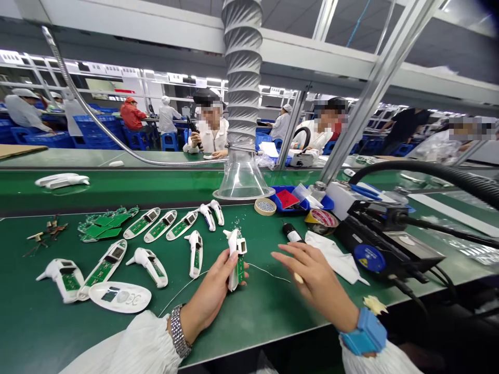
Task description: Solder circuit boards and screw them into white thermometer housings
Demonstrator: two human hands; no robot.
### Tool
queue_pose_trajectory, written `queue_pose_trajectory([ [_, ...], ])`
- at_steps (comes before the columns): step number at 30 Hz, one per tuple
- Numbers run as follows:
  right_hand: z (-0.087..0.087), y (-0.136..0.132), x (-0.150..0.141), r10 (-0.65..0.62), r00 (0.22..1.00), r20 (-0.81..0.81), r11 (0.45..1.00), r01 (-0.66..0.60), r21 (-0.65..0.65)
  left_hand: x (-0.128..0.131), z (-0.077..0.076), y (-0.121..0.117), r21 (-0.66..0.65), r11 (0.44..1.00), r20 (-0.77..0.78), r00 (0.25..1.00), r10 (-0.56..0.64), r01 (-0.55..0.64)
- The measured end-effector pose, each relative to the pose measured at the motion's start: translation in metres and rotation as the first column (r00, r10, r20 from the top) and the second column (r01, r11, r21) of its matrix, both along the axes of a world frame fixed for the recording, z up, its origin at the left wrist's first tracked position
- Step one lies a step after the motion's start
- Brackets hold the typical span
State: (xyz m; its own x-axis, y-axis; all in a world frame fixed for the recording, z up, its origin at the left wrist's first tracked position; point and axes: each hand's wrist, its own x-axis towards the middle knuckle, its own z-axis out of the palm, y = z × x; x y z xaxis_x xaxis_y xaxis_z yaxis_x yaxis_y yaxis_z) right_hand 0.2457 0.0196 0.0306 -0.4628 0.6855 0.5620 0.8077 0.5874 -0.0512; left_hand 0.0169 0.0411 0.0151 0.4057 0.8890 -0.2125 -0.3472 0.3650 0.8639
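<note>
On the green bench (268, 317), a soldering station (384, 244) sits near the open right hand (315, 280); a careless reach could burn skin. The blue tray (323, 203) holds a red pad (287, 199) and clear bag (304, 195). Well apart, the left hand (206, 296) clamps a white device housing (234, 246) with its green circuit board (240, 269).

At a green workbench mat (268, 317), the left hand (210, 293) grips a white plastic housing (236, 246) with a green circuit board (240, 269) — the open right hand (315, 278) hovers just beside it, similar units (142, 223) laid out toward the left of the frame.
</note>
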Motion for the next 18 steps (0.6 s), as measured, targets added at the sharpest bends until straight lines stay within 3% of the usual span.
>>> queue_pose_trajectory([
  [4,0.012,0.009,0.038,-0.106,0.993,-0.06,0.994,0.107,0.029,0.0,0.004,-0.001,0.03,0.997,-0.073,0.995,-0.07,0.073],
  [8,0.004,0.023,0.088,-0.152,0.976,-0.158,0.988,0.145,-0.052,0.001,0.004,-0.004,0.177,0.981,-0.195,0.98,-0.049,0.084],
  [10,-0.001,0.025,0.097,-0.184,0.967,-0.176,0.983,0.177,-0.057,0.002,0.004,-0.006,0.239,0.97,-0.242,0.97,0.007,0.053],
  [12,-0.002,0.015,0.084,-0.215,0.952,-0.22,0.977,0.211,-0.04,0.003,0.005,-0.01,0.252,0.967,-0.257,0.966,0.04,0.027],
  [15,-0.003,-0.014,0.029,-0.199,0.913,-0.357,0.979,0.168,-0.116,0.006,0.008,-0.02,0.226,0.973,-0.209,0.978,0.014,0.035],
  [17,-0.005,-0.033,-0.016,-0.164,0.802,-0.574,0.914,-0.095,-0.394,0.007,0.009,-0.027,0.214,0.975,-0.145,0.989,-0.026,0.057],
  [18,-0.007,-0.039,-0.036,-0.162,0.76,-0.63,0.871,-0.19,-0.453,0.008,0.01,-0.031,0.212,0.975,-0.117,0.992,-0.044,0.068],
])
